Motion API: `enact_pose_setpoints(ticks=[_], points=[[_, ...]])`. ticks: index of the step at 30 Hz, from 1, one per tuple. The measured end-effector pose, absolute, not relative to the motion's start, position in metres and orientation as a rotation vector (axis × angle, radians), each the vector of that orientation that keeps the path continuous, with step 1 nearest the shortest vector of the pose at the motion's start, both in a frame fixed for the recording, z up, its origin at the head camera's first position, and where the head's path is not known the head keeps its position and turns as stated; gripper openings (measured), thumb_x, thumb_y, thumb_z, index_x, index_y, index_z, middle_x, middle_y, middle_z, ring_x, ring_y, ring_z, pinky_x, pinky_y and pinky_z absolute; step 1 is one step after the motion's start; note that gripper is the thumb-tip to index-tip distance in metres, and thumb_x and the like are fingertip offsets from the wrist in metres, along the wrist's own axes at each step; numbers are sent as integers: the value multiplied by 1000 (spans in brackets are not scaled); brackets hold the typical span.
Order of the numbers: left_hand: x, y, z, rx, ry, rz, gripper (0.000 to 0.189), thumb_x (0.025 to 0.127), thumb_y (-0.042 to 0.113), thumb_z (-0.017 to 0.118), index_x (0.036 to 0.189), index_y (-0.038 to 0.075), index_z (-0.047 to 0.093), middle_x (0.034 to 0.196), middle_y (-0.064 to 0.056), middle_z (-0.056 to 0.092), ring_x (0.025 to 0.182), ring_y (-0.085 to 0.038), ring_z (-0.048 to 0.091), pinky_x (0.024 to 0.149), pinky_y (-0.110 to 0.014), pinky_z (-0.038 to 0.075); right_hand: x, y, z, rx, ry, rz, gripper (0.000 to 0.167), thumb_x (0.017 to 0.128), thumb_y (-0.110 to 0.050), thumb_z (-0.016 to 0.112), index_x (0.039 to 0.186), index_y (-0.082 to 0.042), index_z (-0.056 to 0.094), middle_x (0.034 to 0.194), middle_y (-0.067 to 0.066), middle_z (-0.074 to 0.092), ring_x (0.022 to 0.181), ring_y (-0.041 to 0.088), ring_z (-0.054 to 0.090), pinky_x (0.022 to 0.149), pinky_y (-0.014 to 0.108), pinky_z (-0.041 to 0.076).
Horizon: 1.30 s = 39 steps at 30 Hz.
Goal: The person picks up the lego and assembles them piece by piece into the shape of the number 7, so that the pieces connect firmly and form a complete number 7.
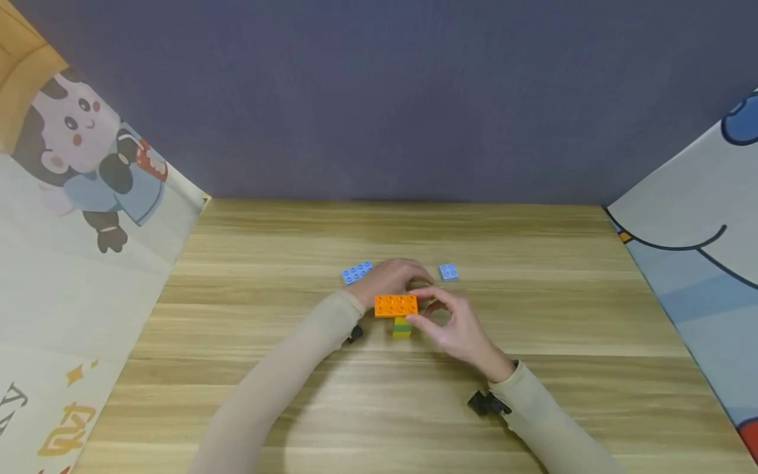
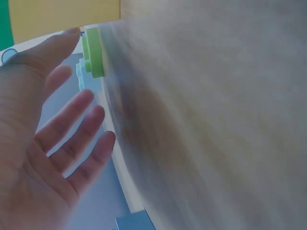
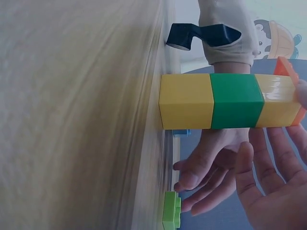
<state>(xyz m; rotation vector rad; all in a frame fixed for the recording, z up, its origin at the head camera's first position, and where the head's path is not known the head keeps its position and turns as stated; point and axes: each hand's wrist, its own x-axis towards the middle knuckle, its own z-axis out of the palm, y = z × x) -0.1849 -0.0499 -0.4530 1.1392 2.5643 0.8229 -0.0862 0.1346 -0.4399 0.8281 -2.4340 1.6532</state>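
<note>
Has tower (image 3: 237,100) three-high; pinches orange brick (image 1: 392,305) atop with right hand (image 1: 456,329); spreads empty left hand (image 1: 387,281) beyond tower; likely has green brick (image 3: 170,211), blue bricks (image 1: 357,272) there to add.

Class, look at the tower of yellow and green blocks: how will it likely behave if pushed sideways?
The tower would probably tip before sliding, since it stands tall on a narrow base. The orange brick reaching past its top edge could make it top-heavy. Its flat, glossy faces suggest stiff plastic that should hardly bend.

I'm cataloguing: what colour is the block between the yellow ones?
Green block, clearest in the right wrist view.
</note>
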Motion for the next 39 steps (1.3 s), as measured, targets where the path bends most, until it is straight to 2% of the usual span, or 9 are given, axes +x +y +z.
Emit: enact_pose_setpoints(ticks=[3, 9, 14, 17, 22, 28, 39], points=[[-187, -46, -455, 1169, 2558, 791, 22, 102, 33, 74, 122, 27, 80, 122, 11, 76, 111, -5, 69, 101, -28, 57, -86, 135, -440, 822, -2441, 1649, 33, 88, 1, 84, 119, -1, 73, 116, 15, 78, 90, 19, 71, 78, 45, 65], [-190, -41, -458, 1206, 2557, 784, 22, 103, 33, 73, 123, 31, 79, 127, 14, 75, 115, -2, 67, 104, -27, 55, -86, 135, -441, 823, -2444, 1641, 33, 89, 0, 83, 120, -1, 73, 117, 14, 78, 92, 16, 71, 79, 42, 64], [-190, -39, -458, 1221, 2512, 820, 15, 106, 31, 67, 114, 35, 80, 107, 21, 74, 93, 0, 64, 89, -24, 56, -84, 136, -440, 815, -2451, 1645, 33, 89, 0, 83, 120, -1, 73, 117, 14, 78, 92, 14, 70, 78, 41, 65], [-189, -39, -457, 1209, 2500, 833, 15, 106, 31, 66, 113, 35, 79, 102, 23, 74, 86, -1, 63, 85, -24, 55, -84, 136, -440, 815, -2449, 1649, 33, 89, 0, 83, 120, -1, 73, 117, 14, 78, 91, 15, 70, 78, 40, 64], [-186, -40, -457, 1158, 2526, 839, 21, 106, 30, 67, 123, 29, 79, 118, 17, 77, 101, 0, 67, 97, -25, 56, -85, 136, -440, 814, -2441, 1649, 32, 88, 1, 84, 119, -1, 73, 116, 14, 78, 91, 19, 70, 77, 38, 64], [-181, -47, -456, 1037, 2563, 867, 30, 103, 25, 72, 132, 19, 75, 130, 5, 76, 115, -10, 70, 104, -32, 57, -86, 135, -441, 832, -2431, 1654, 33, 89, 1, 83, 120, -1, 73, 118, 15, 78, 94, 17, 71, 78, 36, 64], [-173, -71, -452, 899, 2627, 879, 43, 99, 28, 77, 137, 9, 71, 133, -7, 75, 115, -21, 73, 104, -37, 58, -86, 135, -444, 834, -2429, 1666, 31, 89, 1, 83, 118, -3, 74, 115, 13, 78, 97, 9, 70, 78, 34, 64]])
